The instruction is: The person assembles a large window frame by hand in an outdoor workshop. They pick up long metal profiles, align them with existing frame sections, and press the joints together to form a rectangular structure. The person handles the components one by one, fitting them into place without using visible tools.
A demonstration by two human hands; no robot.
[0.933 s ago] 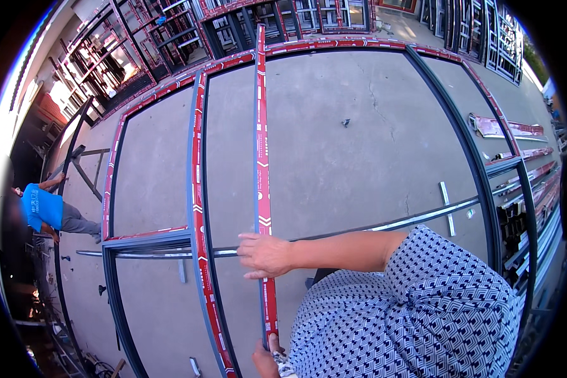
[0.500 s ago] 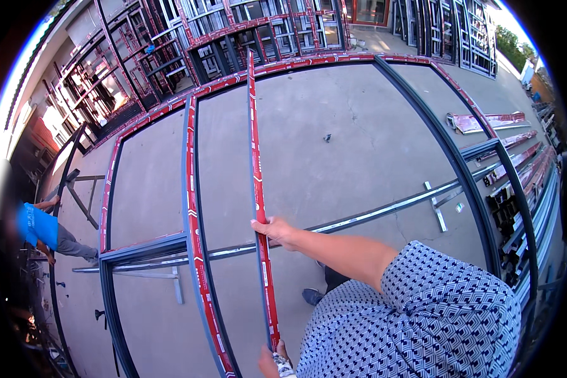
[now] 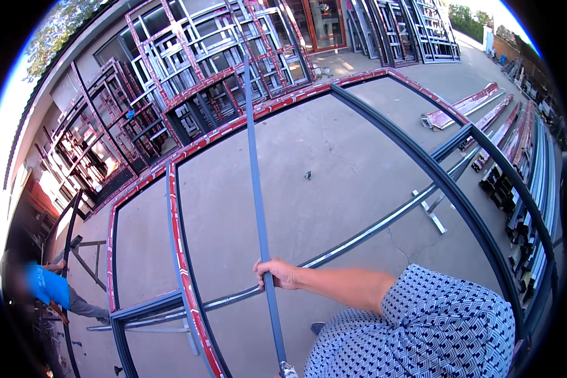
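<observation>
My right hand (image 3: 276,274) is closed around a long, slim grey metal profile bar (image 3: 256,170). The bar slants up and away, its far end lying across the far side of the large frame (image 3: 177,246) in front of me. At the lower edge, a wristwatch (image 3: 288,369) marks my left hand beside the bar's near end; its fingers are out of sight. The frame has dark grey members, several covered with red protective film. A long light metal rail (image 3: 353,244) runs crosswise below it.
A person in a blue shirt (image 3: 55,286) stands at the left, hands on a dark frame. Many frames (image 3: 201,63) lean against the far building. Bundles of metal profiles (image 3: 535,183) lie on the ground at the right. A metal support (image 3: 429,213) stands under the rail.
The bar has been turned: its red-filmed face showed before, and a plain grey face shows now. My view has shifted, and my left hand has slipped almost out of the picture.
</observation>
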